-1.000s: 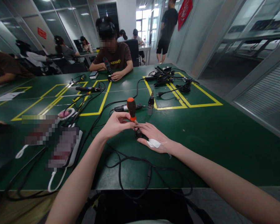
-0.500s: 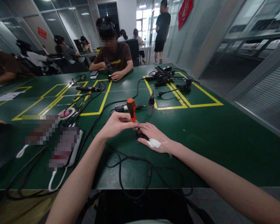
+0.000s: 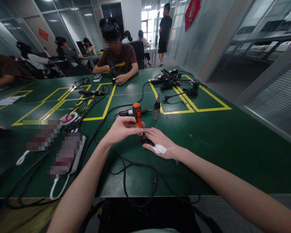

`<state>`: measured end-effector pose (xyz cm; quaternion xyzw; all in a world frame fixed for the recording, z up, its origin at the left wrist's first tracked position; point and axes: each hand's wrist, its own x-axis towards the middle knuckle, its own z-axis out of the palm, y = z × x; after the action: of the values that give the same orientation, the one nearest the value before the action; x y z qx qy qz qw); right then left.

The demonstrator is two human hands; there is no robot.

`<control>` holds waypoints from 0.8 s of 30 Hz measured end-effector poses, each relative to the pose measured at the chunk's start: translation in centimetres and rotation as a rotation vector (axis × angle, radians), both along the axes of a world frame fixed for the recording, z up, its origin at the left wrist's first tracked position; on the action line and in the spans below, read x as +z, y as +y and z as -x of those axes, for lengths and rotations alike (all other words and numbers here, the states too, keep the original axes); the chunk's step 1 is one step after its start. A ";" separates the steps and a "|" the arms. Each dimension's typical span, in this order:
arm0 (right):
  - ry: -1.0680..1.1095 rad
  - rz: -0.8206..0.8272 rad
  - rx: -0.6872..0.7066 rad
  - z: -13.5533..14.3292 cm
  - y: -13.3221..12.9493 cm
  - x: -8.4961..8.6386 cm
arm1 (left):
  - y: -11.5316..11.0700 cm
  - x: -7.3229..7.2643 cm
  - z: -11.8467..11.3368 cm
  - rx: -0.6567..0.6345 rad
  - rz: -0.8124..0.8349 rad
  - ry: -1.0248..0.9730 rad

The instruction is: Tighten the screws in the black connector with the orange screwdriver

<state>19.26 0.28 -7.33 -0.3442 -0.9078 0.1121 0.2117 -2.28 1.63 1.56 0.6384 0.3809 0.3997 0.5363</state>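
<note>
An orange and black screwdriver point(image 3: 137, 114) stands upright with its handle on top, and my left hand point(image 3: 122, 130) pinches it low down. Just below and right of it, a small black cylindrical part point(image 3: 144, 138) rests on the green table point(image 3: 223, 155). My right hand point(image 3: 160, 142) lies with extended fingers beside that part, its fingertips close to my left fingertips; whether it grips the part is hidden. A white patch is stuck near the thumb base. Behind the hands are a black and silver power tool point(image 3: 129, 112) and an upright black and grey tool piece point(image 3: 156, 108).
Black cables point(image 3: 145, 166) loop in front of my hands. Two pixelated devices point(image 3: 66, 153) with white cables lie at the left. A heap of black cables and plugs point(image 3: 169, 79) sits at the back. Across the table, a person point(image 3: 120, 58) holds a power tool.
The screwdriver handle has shifted very slightly right, and the left fingers around it have moved a little. The person walking in the background has moved slightly left. My right hand looks unchanged.
</note>
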 end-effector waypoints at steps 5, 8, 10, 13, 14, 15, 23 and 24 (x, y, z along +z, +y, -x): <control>-0.021 -0.012 -0.007 0.0 -0.1 0.0 | 0.2 -0.2 0.0 0.059 -0.002 -0.014; -0.022 -0.010 -0.011 0.0 -0.1 0.0 | 0.2 -0.1 0.1 0.040 -0.024 -0.016; -0.019 -0.005 -0.010 0.0 -0.1 0.1 | 0.2 -0.1 0.0 0.033 -0.024 -0.017; -0.020 0.005 -0.005 0.0 -0.1 0.2 | 0.1 0.0 0.0 0.037 -0.003 -0.027; -0.023 0.006 -0.004 0.0 -0.1 0.2 | 0.1 0.0 0.0 0.038 0.006 -0.028; -0.025 0.007 -0.004 0.0 -0.1 0.2 | 0.1 0.0 0.1 0.041 0.012 -0.030; -0.011 -0.008 0.013 -0.1 0.0 0.0 | 0.2 -0.1 0.2 0.040 -0.027 0.004; -0.009 -0.009 0.015 -0.1 0.0 0.0 | 0.1 -0.2 0.1 0.037 -0.032 -0.002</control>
<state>19.36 0.33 -7.30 -0.3369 -0.9118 0.1083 0.2083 -2.42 1.77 1.40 0.6394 0.3857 0.4160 0.5190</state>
